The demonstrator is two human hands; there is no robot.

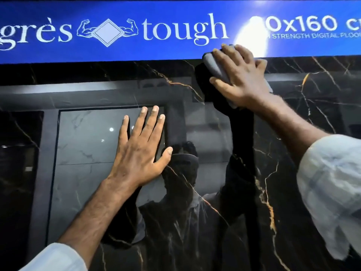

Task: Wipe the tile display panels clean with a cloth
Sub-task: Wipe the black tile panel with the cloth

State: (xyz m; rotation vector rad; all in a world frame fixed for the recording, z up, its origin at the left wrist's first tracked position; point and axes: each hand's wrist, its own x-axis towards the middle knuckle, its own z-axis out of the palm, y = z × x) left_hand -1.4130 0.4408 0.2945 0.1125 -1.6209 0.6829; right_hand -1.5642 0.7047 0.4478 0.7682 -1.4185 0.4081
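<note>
- While the left hand (pixel 140 151) lies flat on a glossy black tile panel (pixel 283 192), its fingers straight and spread wide, the right hand (pixel 237 75) presses a grey cloth (pixel 214 65) against the panel's upper edge.
- Fingers of the right hand are spread over the bunched cloth, which shows at the fingertips and again below the heel of the hand; whether they curl round it or simply push it flat cannot be told.
- At that spot the cloth sits where the dark panel meets a blue sign (pixel 175 49) running across the top of the display, with the fingertips reaching onto the blue strip.
- White lettering on the sign reads "grès" and "tough", with a diamond emblem flanked by flexed arms between the two words, and "x160" farther right beside a bright glare patch.
- Gold and white veins cross the black panel, whose polish mirrors the person, both raised arms and a pale tiled frame behind.
- Both forearms are bare, with a pale rolled sleeve (pixel 332 188) on the right arm and another at the lower left corner.
</note>
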